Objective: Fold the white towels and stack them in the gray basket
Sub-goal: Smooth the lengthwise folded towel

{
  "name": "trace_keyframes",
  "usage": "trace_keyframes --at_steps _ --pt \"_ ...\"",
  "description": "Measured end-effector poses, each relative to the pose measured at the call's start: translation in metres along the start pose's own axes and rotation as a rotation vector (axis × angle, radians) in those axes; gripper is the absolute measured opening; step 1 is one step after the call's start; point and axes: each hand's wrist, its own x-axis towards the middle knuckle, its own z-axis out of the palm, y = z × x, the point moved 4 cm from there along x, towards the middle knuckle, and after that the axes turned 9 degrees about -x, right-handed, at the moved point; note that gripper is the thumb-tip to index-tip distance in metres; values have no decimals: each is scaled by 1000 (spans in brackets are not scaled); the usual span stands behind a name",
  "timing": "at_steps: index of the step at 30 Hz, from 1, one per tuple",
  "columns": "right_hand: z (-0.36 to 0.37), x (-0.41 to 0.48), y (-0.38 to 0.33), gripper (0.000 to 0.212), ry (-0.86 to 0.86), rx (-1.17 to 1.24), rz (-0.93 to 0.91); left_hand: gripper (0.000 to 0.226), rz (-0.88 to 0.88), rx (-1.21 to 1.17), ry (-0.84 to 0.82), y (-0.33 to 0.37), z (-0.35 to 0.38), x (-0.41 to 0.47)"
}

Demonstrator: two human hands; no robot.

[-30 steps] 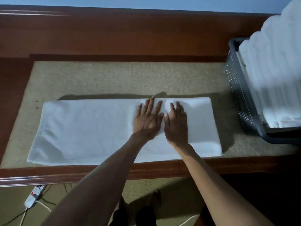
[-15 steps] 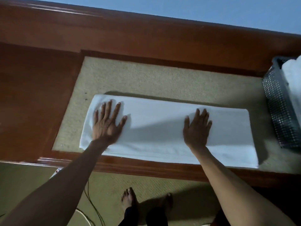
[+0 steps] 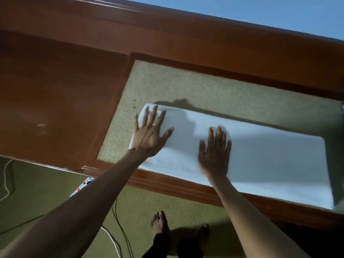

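Observation:
A white towel (image 3: 270, 159), folded into a long strip, lies flat on the beige mat (image 3: 186, 88) set into the wooden table. My left hand (image 3: 149, 135) presses flat on the towel's left end with fingers spread, the fingertips near its far left corner. My right hand (image 3: 214, 153) lies flat on the towel around its middle, fingers straight and close together. Only a sliver of the gray basket (image 3: 342, 107) shows at the right edge of the head view; the towels in it are out of frame.
The table's brown wooden surface (image 3: 55, 101) spreads left of the mat, with a raised wooden back ledge (image 3: 186, 34) beyond. Below the front edge are green carpet, my bare feet (image 3: 160, 222), a power strip (image 3: 83, 185) and several cables.
My left hand slid from the towel's middle out to its left end, smoothing it. My right hand stayed near the middle. The view swung left and tilted, so the basket left the frame.

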Motion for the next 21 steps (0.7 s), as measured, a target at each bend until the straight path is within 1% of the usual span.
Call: trace_keyframes --at_steps 2,4,6,8,11,13,15,18,20,21 --pt "1 -1 0 61 -24 4 10 71 92 -5 -86 15 9 18" --pt "2 -1 0 62 -40 8 14 68 155 44 -193 9 16 37" --pt "3 -2 0 62 -29 -8 10 66 124 100 -199 -12 12 52" --pt "4 -3 0 61 -11 -17 22 69 19 41 -120 -34 2 58" --pt "2 -3 -1 60 -12 -22 35 83 -154 -312 105 -56 -14 40" --pt "0 -1 -1 60 -11 -12 29 86 -236 -494 184 -59 -19 23" --pt "-1 -1 0 59 9 -11 27 78 -319 -525 155 -55 -18 12" --pt "2 0 -1 59 2 -6 17 67 -464 -527 17 -45 -19 8" --pt "4 1 0 61 -57 -2 25 65 -601 -683 -65 -40 -24 6" --pt "3 1 0 62 -91 -6 17 64 -642 -754 -87 -37 -28 5"
